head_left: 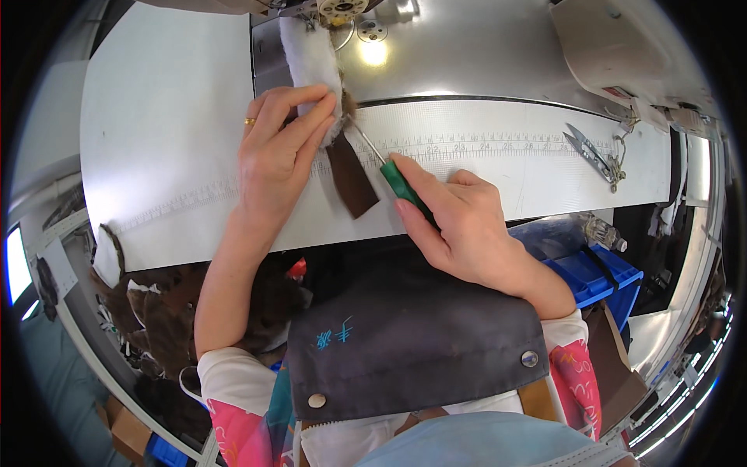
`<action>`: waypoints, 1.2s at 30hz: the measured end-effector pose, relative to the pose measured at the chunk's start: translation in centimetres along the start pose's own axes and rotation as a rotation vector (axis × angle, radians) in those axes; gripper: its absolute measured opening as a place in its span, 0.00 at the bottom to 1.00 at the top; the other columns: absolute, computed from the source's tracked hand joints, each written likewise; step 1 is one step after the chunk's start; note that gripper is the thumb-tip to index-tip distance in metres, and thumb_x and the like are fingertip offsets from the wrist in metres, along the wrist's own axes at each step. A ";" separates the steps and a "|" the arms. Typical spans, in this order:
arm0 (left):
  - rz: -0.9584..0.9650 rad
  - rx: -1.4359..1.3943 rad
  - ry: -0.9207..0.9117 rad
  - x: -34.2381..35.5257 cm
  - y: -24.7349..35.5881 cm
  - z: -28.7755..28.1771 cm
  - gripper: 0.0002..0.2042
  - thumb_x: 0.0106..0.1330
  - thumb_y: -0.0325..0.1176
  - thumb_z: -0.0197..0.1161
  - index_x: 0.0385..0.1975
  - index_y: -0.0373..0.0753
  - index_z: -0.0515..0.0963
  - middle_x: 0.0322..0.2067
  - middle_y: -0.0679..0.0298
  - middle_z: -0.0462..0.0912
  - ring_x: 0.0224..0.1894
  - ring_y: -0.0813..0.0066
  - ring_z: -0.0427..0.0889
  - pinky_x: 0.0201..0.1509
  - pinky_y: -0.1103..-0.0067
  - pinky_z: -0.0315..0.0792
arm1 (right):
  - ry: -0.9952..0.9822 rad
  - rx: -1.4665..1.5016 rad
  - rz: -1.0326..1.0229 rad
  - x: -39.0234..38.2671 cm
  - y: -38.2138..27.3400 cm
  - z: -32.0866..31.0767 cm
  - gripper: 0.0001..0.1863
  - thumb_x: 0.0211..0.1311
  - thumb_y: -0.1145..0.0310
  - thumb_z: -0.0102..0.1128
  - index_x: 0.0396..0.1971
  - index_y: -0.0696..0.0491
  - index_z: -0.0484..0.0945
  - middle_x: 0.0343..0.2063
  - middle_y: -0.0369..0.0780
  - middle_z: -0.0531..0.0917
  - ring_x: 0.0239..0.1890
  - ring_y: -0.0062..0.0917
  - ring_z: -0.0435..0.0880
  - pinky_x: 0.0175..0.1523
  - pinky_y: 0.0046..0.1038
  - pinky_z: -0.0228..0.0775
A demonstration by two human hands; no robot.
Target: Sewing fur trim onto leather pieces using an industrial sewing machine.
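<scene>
Blue cloth fronts my view. Left hand pinches the fur strip, likely light, limp, best held by its near end; right hand grips a green-handled tool, tip unclear.

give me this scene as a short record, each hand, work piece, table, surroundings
left hand: fingers pressing on white fluffy strip
right hand: holding green-handled tool, thin metal shaft pointing at the strip's lower edge
work piece: white fluffy strip, brown band extending below it
table: white worktop with ruler markings; metal snips at right
surroundings: blue bin lower right, brown furry pieces lower left
</scene>
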State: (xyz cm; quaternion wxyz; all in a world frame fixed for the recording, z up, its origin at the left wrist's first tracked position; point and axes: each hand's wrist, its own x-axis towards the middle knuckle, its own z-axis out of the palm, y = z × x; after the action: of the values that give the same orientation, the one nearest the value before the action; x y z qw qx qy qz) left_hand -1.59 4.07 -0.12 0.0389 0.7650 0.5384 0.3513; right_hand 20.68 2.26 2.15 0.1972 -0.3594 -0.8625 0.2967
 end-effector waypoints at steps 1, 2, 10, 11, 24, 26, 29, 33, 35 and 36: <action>0.043 0.013 0.006 0.1 0.1 0.0 0.12 0.52 0.23 0.67 0.37 0.38 0.83 0.39 0.67 0.81 0.39 0.68 0.76 0.41 0.78 0.71 | 0.090 0.023 0.051 -0.1 -0.2 0.2 0.20 0.57 0.72 0.58 0.51 0.59 0.72 0.15 0.37 0.76 0.14 0.30 0.72 0.25 0.27 0.61; 0.043 0.012 0.005 0.1 0.1 0.1 0.12 0.52 0.23 0.67 0.37 0.38 0.83 0.39 0.67 0.81 0.39 0.68 0.76 0.41 0.78 0.71 | 0.090 0.023 0.053 0.2 -0.3 0.4 0.20 0.57 0.72 0.58 0.51 0.59 0.72 0.15 0.37 0.76 0.14 0.30 0.72 0.25 0.27 0.61; -0.023 -0.042 0.020 0.1 0.2 0.0 0.11 0.51 0.23 0.68 0.35 0.39 0.83 0.35 0.67 0.82 0.35 0.69 0.78 0.40 0.78 0.72 | 0.105 -0.103 0.102 2.0 -0.5 1.6 0.19 0.57 0.71 0.58 0.49 0.59 0.72 0.16 0.38 0.77 0.14 0.33 0.73 0.26 0.27 0.63; -0.022 -0.043 0.019 0.1 0.1 -0.1 0.11 0.51 0.23 0.68 0.35 0.39 0.83 0.35 0.67 0.82 0.35 0.69 0.78 0.40 0.78 0.72 | 0.106 -0.104 0.103 2.0 -0.6 1.7 0.19 0.57 0.71 0.58 0.49 0.59 0.72 0.16 0.38 0.77 0.14 0.33 0.73 0.26 0.27 0.63; -0.067 -0.106 -0.041 0.3 0.5 -0.5 0.08 0.55 0.25 0.66 0.35 0.41 0.84 0.36 0.67 0.82 0.36 0.70 0.78 0.39 0.78 0.73 | -0.004 -0.302 -0.137 1.2 -1.3 2.8 0.20 0.57 0.69 0.58 0.50 0.59 0.71 0.13 0.34 0.73 0.15 0.28 0.73 0.26 0.27 0.61; -0.047 -0.089 -0.062 0.7 0.8 -0.6 0.08 0.55 0.25 0.66 0.35 0.41 0.84 0.36 0.67 0.82 0.35 0.69 0.77 0.39 0.78 0.72 | -0.096 -0.301 -0.104 1.2 -1.8 2.6 0.20 0.58 0.68 0.57 0.50 0.57 0.70 0.13 0.34 0.73 0.16 0.28 0.73 0.27 0.27 0.62; -0.006 -0.042 -0.096 1.0 0.8 -0.9 0.08 0.54 0.25 0.66 0.35 0.41 0.83 0.36 0.67 0.81 0.34 0.68 0.77 0.38 0.77 0.72 | -0.173 -0.224 -0.097 0.7 -1.6 1.2 0.19 0.57 0.68 0.57 0.50 0.56 0.72 0.14 0.35 0.75 0.16 0.30 0.74 0.27 0.27 0.62; -0.025 -0.012 -0.130 0.4 0.7 -1.3 0.08 0.55 0.25 0.64 0.35 0.40 0.82 0.36 0.68 0.80 0.35 0.67 0.76 0.37 0.76 0.72 | -0.230 -0.030 -0.063 -1.3 -0.3 -1.7 0.20 0.55 0.69 0.59 0.49 0.56 0.74 0.15 0.37 0.76 0.16 0.31 0.75 0.26 0.28 0.62; -0.027 -0.007 -0.143 0.5 0.7 -1.4 0.08 0.55 0.25 0.64 0.35 0.40 0.82 0.36 0.68 0.80 0.35 0.66 0.76 0.37 0.76 0.72 | -0.001 0.041 -0.011 -1.8 0.0 -2.0 0.21 0.52 0.71 0.61 0.49 0.56 0.75 0.15 0.39 0.76 0.16 0.33 0.74 0.25 0.29 0.63; -0.024 -0.034 -0.160 0.8 0.7 -1.5 0.08 0.55 0.25 0.63 0.35 0.39 0.82 0.36 0.68 0.80 0.36 0.66 0.76 0.38 0.76 0.72 | 0.002 0.038 -0.006 -1.7 0.0 -2.0 0.21 0.52 0.71 0.61 0.49 0.56 0.75 0.15 0.39 0.76 0.16 0.33 0.74 0.25 0.29 0.63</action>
State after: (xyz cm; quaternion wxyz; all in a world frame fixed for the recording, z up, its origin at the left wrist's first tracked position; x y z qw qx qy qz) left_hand -1.76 4.05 1.68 0.0991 0.7834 0.5364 0.2977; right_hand 22.92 1.69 3.45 0.2060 -0.3531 -0.8577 0.3120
